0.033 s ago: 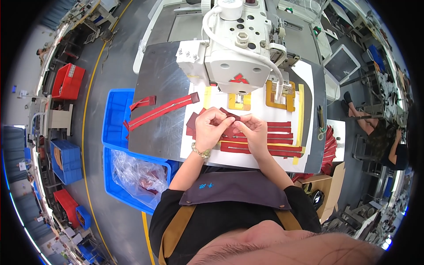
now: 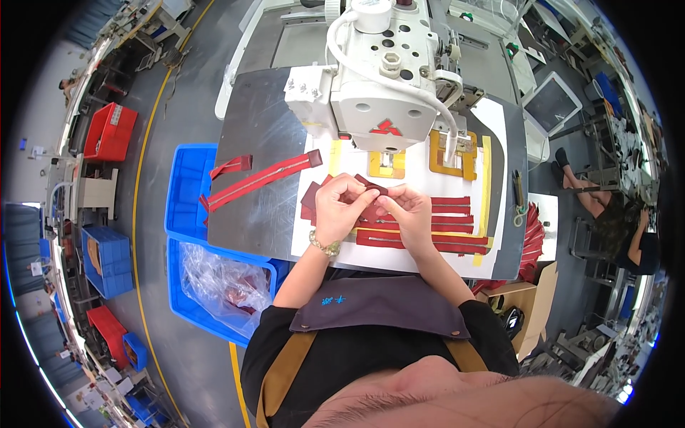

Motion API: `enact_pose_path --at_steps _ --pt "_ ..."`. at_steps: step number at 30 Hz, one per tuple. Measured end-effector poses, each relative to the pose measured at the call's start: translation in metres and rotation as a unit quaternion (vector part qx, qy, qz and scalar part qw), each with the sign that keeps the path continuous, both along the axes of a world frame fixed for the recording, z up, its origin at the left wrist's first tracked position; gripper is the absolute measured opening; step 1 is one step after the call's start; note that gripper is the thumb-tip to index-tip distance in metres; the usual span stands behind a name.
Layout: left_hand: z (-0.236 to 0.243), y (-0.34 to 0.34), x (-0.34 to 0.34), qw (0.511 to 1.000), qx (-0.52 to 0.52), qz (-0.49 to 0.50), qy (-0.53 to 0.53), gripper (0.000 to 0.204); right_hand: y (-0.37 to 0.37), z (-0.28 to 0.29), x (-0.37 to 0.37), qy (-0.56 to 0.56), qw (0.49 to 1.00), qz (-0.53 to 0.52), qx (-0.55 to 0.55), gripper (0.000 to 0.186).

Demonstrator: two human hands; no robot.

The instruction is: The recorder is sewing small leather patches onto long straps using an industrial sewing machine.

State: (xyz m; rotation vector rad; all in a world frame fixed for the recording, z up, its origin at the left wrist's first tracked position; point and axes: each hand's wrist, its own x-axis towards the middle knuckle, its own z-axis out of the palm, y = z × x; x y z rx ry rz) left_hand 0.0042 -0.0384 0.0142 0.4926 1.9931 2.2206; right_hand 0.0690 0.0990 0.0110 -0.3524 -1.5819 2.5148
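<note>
Above the white sheet on the sewing table, my left hand (image 2: 338, 208) and my right hand (image 2: 411, 215) pinch a small dark red patch (image 2: 378, 190) between thumbs and forefingers. The fingers hide most of the patch. More dark red patches (image 2: 309, 200) lie under and beside my left hand. Several red zippers lie on the sheet by my right hand, the nearest zipper (image 2: 428, 241) close to the table's front. At the left, another red zipper (image 2: 264, 180) lies slanted on the grey tabletop, with a shorter red zipper piece (image 2: 232, 165) behind it.
A white sewing machine head (image 2: 385, 107) stands just beyond my hands, with a yellow-edged clamp frame (image 2: 457, 170) at its right. Scissors (image 2: 521, 214) lie at the table's right edge. Blue bins (image 2: 187, 285) stand left; a cardboard box (image 2: 536, 314) stands right. Another person sits far right.
</note>
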Motion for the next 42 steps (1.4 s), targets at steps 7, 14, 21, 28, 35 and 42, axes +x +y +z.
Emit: enact_pose_path --at_steps 7,14,21,28,35,42 --pt "0.000 -0.002 -0.003 0.997 -0.059 0.010 0.044 0.018 -0.002 -0.002 -0.002 -0.003 1.000 0.003 0.004 0.007" --pt "-0.005 -0.010 -0.007 0.994 -0.089 -0.036 0.056 0.017 -0.004 -0.006 0.000 0.005 1.000 0.004 0.005 0.008" --pt "0.002 -0.010 -0.009 0.994 -0.093 -0.026 0.043 0.020 -0.004 -0.006 0.000 0.002 1.000 0.021 0.023 0.010" --pt "0.008 -0.013 -0.012 0.991 -0.122 -0.039 0.034 0.020 -0.003 -0.006 0.000 -0.008 0.999 0.035 0.040 0.010" --pt "0.011 -0.012 -0.008 0.992 -0.102 -0.065 0.044 0.016 -0.001 -0.007 -0.001 0.015 0.999 0.035 0.011 0.006" --pt "0.027 -0.024 -0.017 0.945 -0.248 -0.180 0.117 0.013 -0.003 -0.007 0.002 0.016 0.996 0.057 -0.071 0.004"
